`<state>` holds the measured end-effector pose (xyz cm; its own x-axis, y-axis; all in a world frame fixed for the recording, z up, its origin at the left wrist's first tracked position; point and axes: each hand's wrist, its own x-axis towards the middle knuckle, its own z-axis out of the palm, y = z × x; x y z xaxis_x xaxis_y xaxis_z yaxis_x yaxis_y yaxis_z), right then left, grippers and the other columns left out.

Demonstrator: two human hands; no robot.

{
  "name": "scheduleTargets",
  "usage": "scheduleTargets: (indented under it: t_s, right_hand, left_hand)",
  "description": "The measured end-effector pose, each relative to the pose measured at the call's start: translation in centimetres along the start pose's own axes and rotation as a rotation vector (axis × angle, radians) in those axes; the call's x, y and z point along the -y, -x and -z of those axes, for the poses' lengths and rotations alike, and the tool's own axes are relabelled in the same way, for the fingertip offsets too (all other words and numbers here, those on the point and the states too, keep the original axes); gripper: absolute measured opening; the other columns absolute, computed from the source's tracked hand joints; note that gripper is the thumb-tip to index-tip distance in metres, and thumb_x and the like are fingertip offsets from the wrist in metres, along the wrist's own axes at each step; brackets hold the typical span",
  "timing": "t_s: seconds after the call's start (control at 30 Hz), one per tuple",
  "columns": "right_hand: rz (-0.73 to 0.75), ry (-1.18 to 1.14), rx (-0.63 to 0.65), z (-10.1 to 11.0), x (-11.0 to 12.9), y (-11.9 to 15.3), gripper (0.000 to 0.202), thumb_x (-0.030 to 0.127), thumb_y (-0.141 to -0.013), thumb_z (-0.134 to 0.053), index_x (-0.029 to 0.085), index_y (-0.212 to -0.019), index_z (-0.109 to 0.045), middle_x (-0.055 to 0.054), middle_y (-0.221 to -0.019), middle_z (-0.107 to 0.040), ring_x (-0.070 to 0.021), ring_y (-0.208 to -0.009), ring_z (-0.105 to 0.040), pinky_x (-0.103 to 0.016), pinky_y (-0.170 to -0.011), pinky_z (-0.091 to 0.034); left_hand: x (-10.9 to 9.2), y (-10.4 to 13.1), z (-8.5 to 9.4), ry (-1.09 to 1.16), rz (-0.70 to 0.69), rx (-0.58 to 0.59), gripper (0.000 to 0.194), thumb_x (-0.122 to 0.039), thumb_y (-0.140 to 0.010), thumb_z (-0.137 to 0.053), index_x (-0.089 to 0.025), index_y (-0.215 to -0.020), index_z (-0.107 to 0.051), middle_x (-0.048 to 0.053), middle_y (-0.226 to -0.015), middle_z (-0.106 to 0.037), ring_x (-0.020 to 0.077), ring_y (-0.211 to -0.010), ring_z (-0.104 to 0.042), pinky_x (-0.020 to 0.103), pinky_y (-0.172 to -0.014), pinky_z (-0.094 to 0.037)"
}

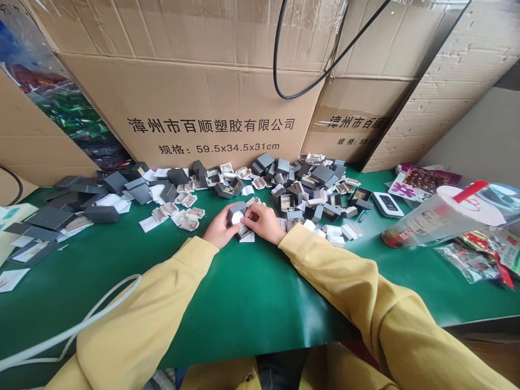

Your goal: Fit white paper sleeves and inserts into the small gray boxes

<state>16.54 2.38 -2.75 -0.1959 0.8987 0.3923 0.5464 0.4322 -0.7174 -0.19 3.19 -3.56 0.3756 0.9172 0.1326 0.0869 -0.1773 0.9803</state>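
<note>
A small dark grey box (pixel 237 208) with a white face is held between my two hands at the middle of the green table. My left hand (pixel 220 227) wraps round its left side, thumb on the white part. My right hand (pixel 264 222) meets it from the right, its fingers pinched together at the white part; whether they grip the box or a small piece is hidden. Just below my fingers lies another small dark box (pixel 244 234) with a light inside, on a white paper piece (pixel 247 238).
Piles of dark boxes (pixel 323 174) and pale inserts (pixel 190 218) line the back of the green table (pixel 252 303), before cardboard cartons (pixel 211 97). A plastic cup (pixel 434 216), a white device (pixel 388 205) and snack packets (pixel 471 262) are at right. A white cable (pixel 81 325) crosses the left.
</note>
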Motion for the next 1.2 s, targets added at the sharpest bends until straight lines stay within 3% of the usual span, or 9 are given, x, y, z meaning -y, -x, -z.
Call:
scheduleTargets:
  t_s: [0.2, 0.33, 0.47, 0.63, 0.9, 1.2]
  right_hand:
    - [0.058, 0.096, -0.008, -0.2, -0.1, 0.1, 0.014, 0.027, -0.076, -0.06, 0.018, -0.069, -0.054, 0.002, -0.069, -0.056, -0.009, -0.062, -0.047, -0.02, -0.061, -0.036]
    - [0.098, 0.161, -0.031, 0.0, 0.1, 0.3, 0.022, 0.034, -0.085, -0.05, 0.017, -0.072, -0.056, 0.0, -0.071, -0.056, -0.0095, -0.062, -0.047, -0.02, -0.061, -0.036]
    - [0.16, 0.234, -0.047, 0.4, 0.5, 0.6, 0.035, 0.037, -0.092, -0.036, 0.017, -0.077, -0.06, -0.002, -0.068, -0.056, -0.0107, -0.064, -0.05, -0.021, -0.063, -0.037]
    - [0.222, 0.287, 0.089, 0.7, 0.9, 0.9, 0.037, 0.038, -0.094, -0.033, 0.019, -0.099, -0.064, -0.004, -0.085, -0.065, -0.0112, -0.076, -0.059, -0.02, -0.068, -0.039]
    - [0.092, 0.471, 0.187, 0.7, 1.4, 0.9, 0.04, 0.044, -0.094, -0.029, 0.031, -0.12, -0.056, 0.0, -0.098, -0.068, -0.0143, -0.081, -0.062, -0.023, -0.065, -0.038]
    - [-0.012, 0.648, 0.318, 1.3, 2.7, 0.7, 0.043, 0.044, -0.095, -0.022, 0.035, -0.131, -0.043, 0.0, -0.104, -0.068, -0.0173, -0.084, -0.063, -0.025, -0.066, -0.039]
  left_hand:
    - [0.1, -0.2, -0.7, -0.162, 0.022, -0.188, 0.055, -0.014, -0.062, -0.062, -0.018, -0.116, -0.052, 0.007, -0.109, -0.063, 0.0228, -0.099, -0.06, 0.035, -0.089, -0.047]
    - [0.1, -0.2, -0.7, -0.223, 0.056, -0.25, 0.052, -0.015, -0.06, -0.064, -0.019, -0.111, -0.055, 0.004, -0.101, -0.066, 0.0217, -0.092, -0.062, 0.034, -0.085, -0.049]
    - [0.3, -0.3, -0.6, -0.234, 0.038, -0.241, 0.052, -0.015, -0.061, -0.063, -0.019, -0.112, -0.054, 0.004, -0.101, -0.066, 0.0213, -0.091, -0.062, 0.035, -0.085, -0.049]
    - [0.4, -0.3, -0.4, -0.296, 0.022, -0.203, 0.051, -0.018, -0.066, -0.061, -0.019, -0.115, -0.051, 0.006, -0.107, -0.063, 0.0222, -0.096, -0.061, 0.037, -0.087, -0.047]
    - [0.3, -0.4, -0.2, -0.292, 0.048, -0.211, 0.05, -0.017, -0.063, -0.062, -0.018, -0.112, -0.054, 0.005, -0.1, -0.066, 0.0227, -0.092, -0.062, 0.035, -0.084, -0.049]
    - [0.6, -0.8, 0.2, -0.238, 0.075, -0.175, 0.047, -0.013, -0.06, -0.059, -0.017, -0.107, -0.056, 0.005, -0.096, -0.066, 0.0229, -0.091, -0.063, 0.037, -0.083, -0.05]
